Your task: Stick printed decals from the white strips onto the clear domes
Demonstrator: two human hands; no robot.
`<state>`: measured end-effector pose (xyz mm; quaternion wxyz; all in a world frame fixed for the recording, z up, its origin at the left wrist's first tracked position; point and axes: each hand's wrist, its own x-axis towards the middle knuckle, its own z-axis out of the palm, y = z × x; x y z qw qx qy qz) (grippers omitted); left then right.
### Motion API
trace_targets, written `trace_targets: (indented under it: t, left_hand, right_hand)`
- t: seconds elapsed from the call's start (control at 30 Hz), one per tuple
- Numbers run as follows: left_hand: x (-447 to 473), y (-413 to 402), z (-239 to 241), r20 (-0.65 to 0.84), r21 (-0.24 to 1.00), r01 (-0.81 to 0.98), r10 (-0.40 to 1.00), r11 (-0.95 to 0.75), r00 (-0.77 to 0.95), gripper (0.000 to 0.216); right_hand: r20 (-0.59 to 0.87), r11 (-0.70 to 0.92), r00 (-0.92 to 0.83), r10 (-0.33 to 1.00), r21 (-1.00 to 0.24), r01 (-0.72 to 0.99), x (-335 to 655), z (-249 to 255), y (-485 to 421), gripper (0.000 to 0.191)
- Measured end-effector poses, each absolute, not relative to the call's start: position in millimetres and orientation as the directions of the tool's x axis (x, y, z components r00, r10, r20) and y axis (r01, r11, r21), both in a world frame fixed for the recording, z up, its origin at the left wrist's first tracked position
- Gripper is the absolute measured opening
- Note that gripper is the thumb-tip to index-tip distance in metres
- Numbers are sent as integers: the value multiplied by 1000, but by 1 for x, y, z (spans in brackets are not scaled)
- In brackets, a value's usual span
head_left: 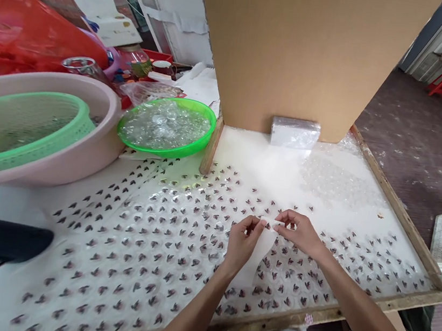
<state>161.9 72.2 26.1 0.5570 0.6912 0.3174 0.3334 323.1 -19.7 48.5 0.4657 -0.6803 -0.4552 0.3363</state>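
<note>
My left hand [242, 240] pinches the upper end of a white paper strip [250, 264] between thumb and forefinger. The strip hangs down over the table and carries a small dark mark near my thumb. Close on its right, my right hand [298, 231] is closed in a pinch at the strip's top edge. A whitish bit shows between its fingertips, too small to make out. Below both hands, many small clear round pieces [182, 261] with dark two-lobed marks lie in rows on the white tabletop [255, 154].
A cardboard sheet [301, 51] stands at the back, with a wrapped white stack [295, 134] before it. Left are a green bowl [190, 148] of clear pieces, a pink basin [102, 139] holding a green basket [85, 115], and a dark mug [19, 242]. Wooden rails [402, 211] edge the table.
</note>
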Motion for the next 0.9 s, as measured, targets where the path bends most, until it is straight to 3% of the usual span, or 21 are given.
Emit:
trace_targets:
  t: [0.13, 0.23, 0.5, 0.6, 0.67, 0.8, 0.9]
  left_hand:
    - [162, 72, 24, 98, 989, 30, 784, -146, 612, 22]
    - [162, 72, 20, 79, 993, 15, 771, -114, 632, 22]
    - [163, 73, 23, 22, 995, 62, 812, -72, 583, 32]
    - [163, 73, 25, 31, 991, 87, 812, -100, 583, 33]
    - [162, 73, 25, 59, 984, 100, 802, -147, 595, 33]
    - [163, 74, 21, 107, 969, 106, 762, -225, 638, 33]
    - [163, 75, 20, 111, 964, 113, 751, -240, 650, 34]
  right_hand:
    - [-80, -170, 365, 928, -960, 223, 318, 51, -20, 28]
    - [-63, -161, 352, 934, -953, 256, 319, 48, -20, 27]
    - [254, 5, 428, 867, -864, 503, 312, 46, -25, 14]
    - [330, 36, 493, 805, -857, 515, 310, 50, -23, 15]
    - [285, 22, 526, 801, -892, 451, 307, 53, -19, 15]
    - [136, 5, 469, 873, -963, 270, 294, 54, -11, 37]
    - [121, 17, 506, 854, -979, 205, 299, 55, -11, 38]
